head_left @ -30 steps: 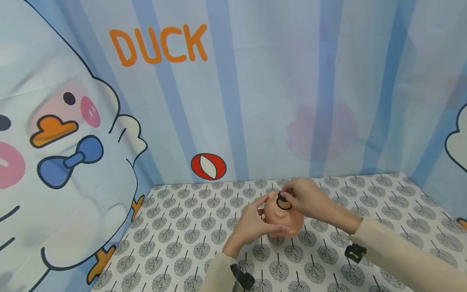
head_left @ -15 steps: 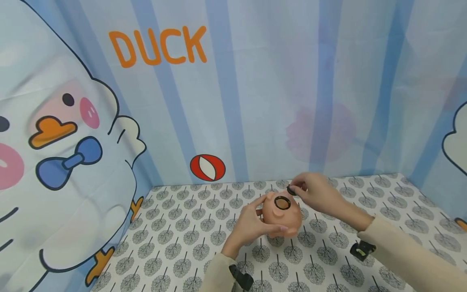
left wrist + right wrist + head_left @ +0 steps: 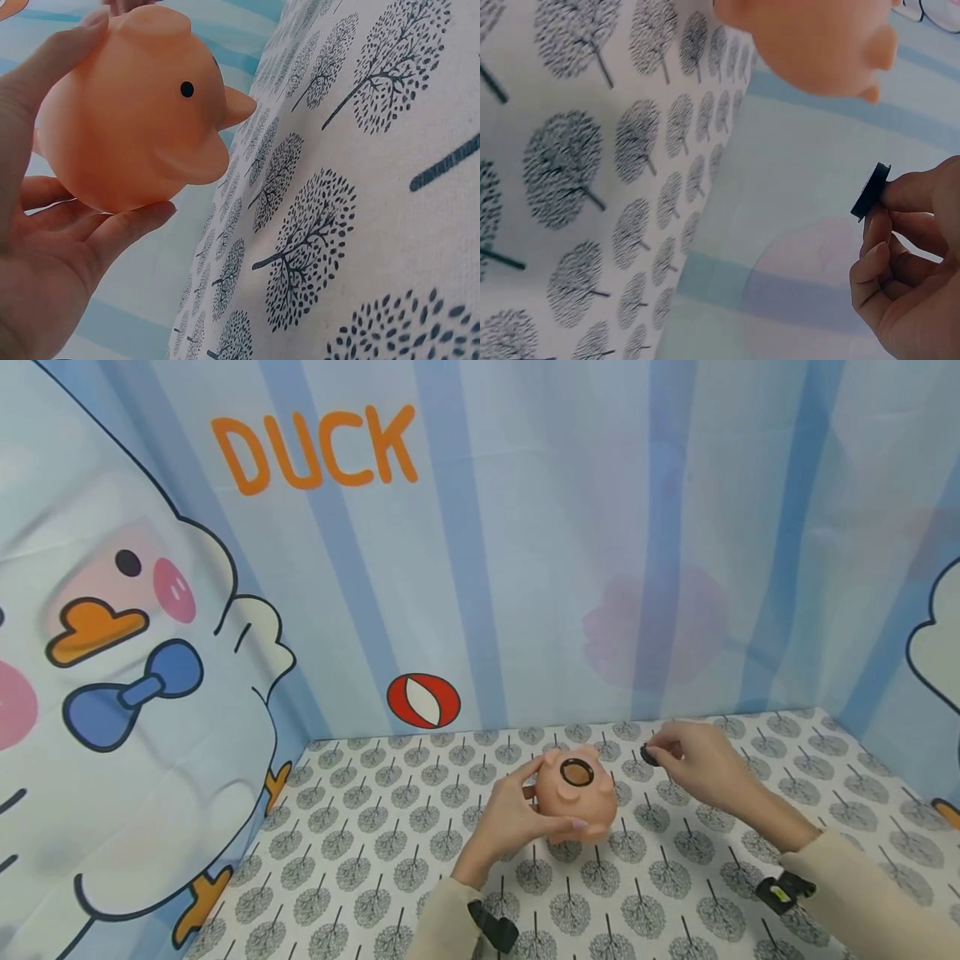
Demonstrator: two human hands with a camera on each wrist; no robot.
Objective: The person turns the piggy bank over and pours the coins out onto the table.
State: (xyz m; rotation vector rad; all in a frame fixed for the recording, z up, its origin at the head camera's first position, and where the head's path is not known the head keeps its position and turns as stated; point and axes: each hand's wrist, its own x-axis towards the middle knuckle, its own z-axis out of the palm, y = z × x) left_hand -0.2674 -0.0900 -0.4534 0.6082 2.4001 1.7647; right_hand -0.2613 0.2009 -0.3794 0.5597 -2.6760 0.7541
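Piggy bank point(image 3: 577, 810) was in the left hand's grip, over the patterned cloth point(image 3: 408, 872); couldn't tell if it touched the cloth. Nearest, on the viewer's side of the bank and to its left: left sleeve point(image 3: 444, 920) with black wrist device point(image 3: 497, 930). Left hand point(image 3: 504, 818) came next, at the bank's left, fingers curled round it, thumb along its near side.

Bank looked hollow, soft-plastic: probably light, slightly squeezable, unlikely to break in a drop, smooth enough to twist in a loose grip. Best hold likely the round body from opposite sides, as here, off the stubby bumps and clear of the hole. Black-rimmed hole point(image 3: 577, 772) faced up on the bank, uncovered. Black eye point(image 3: 187, 89) on the bank showed only in the left wrist view.

Right hand point(image 3: 705, 766): right of the bank, well apart, thumb and forefinger pinching a small black plug point(image 3: 649, 755), other fingers curled in. Plug was clear of the bank. Seemed very light, stiffer than the bank, easy to fumble; edge probably the surest pinch.

Far: striped backdrop point(image 3: 540, 568) behind the bank, red ball print point(image 3: 423, 700) on it, behind and left of the bank.
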